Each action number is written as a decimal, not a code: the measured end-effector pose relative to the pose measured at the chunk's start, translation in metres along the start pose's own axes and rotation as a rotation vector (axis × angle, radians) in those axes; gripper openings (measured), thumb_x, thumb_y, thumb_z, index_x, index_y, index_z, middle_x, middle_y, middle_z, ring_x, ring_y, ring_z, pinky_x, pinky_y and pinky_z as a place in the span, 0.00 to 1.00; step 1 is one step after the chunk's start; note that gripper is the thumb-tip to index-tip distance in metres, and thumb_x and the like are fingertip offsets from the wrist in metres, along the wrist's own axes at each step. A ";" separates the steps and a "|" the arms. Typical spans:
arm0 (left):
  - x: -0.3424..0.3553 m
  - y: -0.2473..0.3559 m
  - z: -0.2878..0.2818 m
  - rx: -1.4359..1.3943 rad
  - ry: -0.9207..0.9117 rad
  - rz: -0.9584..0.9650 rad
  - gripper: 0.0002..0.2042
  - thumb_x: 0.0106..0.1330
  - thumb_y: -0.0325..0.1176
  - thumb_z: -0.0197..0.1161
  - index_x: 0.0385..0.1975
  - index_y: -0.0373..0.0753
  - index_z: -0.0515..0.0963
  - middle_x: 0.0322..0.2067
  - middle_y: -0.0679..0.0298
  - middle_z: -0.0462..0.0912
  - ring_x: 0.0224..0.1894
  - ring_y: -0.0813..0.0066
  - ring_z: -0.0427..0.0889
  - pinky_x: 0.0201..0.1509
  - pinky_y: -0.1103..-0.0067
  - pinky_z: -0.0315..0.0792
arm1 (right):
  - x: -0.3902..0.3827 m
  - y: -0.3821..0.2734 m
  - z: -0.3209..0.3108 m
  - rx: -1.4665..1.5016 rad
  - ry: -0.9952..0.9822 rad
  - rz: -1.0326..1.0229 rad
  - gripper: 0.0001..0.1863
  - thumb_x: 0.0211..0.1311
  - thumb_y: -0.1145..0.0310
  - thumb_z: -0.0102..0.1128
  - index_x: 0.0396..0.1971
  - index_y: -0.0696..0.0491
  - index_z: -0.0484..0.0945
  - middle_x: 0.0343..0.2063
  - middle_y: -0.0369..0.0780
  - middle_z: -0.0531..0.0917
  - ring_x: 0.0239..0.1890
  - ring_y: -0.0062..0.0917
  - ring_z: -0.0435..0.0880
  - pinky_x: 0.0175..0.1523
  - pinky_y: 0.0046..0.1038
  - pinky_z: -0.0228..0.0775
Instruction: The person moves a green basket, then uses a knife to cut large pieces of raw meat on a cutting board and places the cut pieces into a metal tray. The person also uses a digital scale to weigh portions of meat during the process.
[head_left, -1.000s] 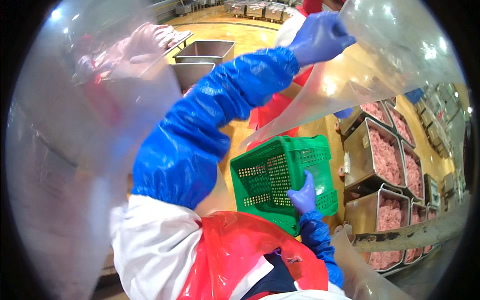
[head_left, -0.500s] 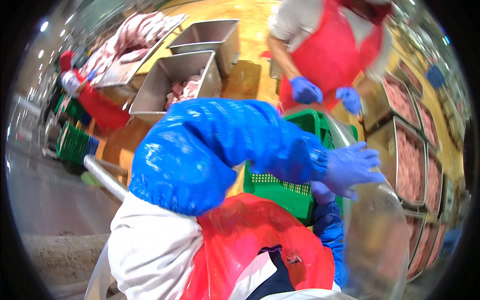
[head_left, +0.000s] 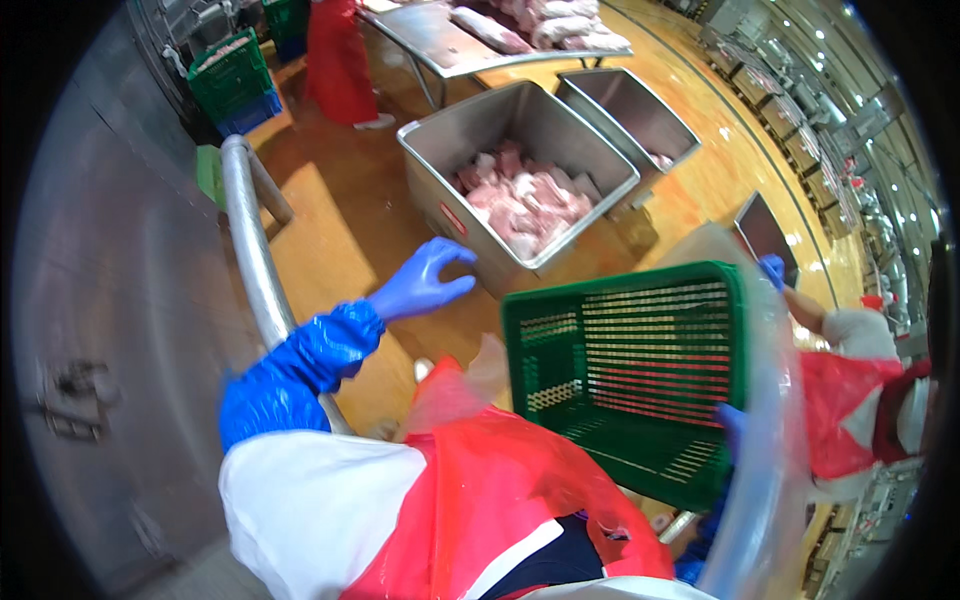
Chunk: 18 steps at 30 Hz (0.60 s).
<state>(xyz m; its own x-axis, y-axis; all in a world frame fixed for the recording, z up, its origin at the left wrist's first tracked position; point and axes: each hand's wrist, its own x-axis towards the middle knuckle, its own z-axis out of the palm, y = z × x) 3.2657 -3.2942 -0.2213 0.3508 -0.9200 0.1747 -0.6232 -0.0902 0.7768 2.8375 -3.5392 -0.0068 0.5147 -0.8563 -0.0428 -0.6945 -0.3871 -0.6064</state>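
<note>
In a purple-blue glove, my left hand (head_left: pixel 425 280) reaches out with thumb and fingers apart, empty, just short of a steel bin (head_left: pixel 425 170). Pieces of pale pink meat (head_left: pixel 525 195) lie inside this bin. My right hand (head_left: pixel 735 430) grips the right side of a green plastic crate (head_left: pixel 610 285), partly hidden by the crate and blurred behind clear plastic. Slotted walls surround the crate, which is tilted so its inside shows, with no contents visible. It is held in front of my red apron, to the right of my left hand.
A metal rail (head_left: pixel 255 240) runs along my left side beside a steel wall (head_left: pixel 130 300). Behind the bin stand a second steel bin (head_left: pixel 640 115) and a table (head_left: pixel 430 45) with large meat cuts. At right is a co-worker in a red apron (head_left: pixel 850 400). Clear plastic (head_left: pixel 770 450) crosses the right side.
The view has turned left. My left arm, earlier stretched across to the right, now extends forward on the left toward the meat bin. The green crate shows more fully, in my right hand.
</note>
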 end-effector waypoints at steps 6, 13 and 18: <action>0.022 -0.074 -0.110 -0.186 0.134 -0.056 0.19 0.66 0.40 0.66 0.52 0.37 0.77 0.49 0.55 0.78 0.55 0.59 0.77 0.63 0.68 0.69 | 0.094 -0.173 0.014 0.370 0.051 -0.075 0.40 0.40 0.77 0.57 0.62 0.61 0.66 0.52 0.46 0.79 0.51 0.29 0.81 0.53 0.30 0.78; 0.042 -0.261 -0.258 -0.241 -0.250 -0.411 0.26 0.69 0.51 0.60 0.59 0.38 0.74 0.53 0.52 0.78 0.58 0.59 0.77 0.65 0.67 0.69 | 0.270 -0.317 0.187 0.569 0.091 -0.288 0.47 0.35 0.71 0.58 0.65 0.60 0.61 0.55 0.44 0.76 0.54 0.33 0.79 0.59 0.33 0.74; 0.003 -0.406 -0.384 0.147 -0.143 -0.774 0.29 0.65 0.51 0.63 0.60 0.37 0.73 0.54 0.49 0.78 0.56 0.56 0.78 0.62 0.66 0.71 | 0.389 -0.483 0.315 0.582 -0.312 -0.454 0.50 0.32 0.71 0.62 0.67 0.58 0.60 0.58 0.43 0.73 0.61 0.32 0.73 0.66 0.34 0.64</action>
<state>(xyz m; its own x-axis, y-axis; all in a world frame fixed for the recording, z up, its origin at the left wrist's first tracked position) 3.7883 -3.1137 -0.3038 0.6349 -0.6145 -0.4683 -0.3284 -0.7633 0.5563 3.5316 -3.5776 0.0197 0.8607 -0.4896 0.1394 -0.0543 -0.3607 -0.9311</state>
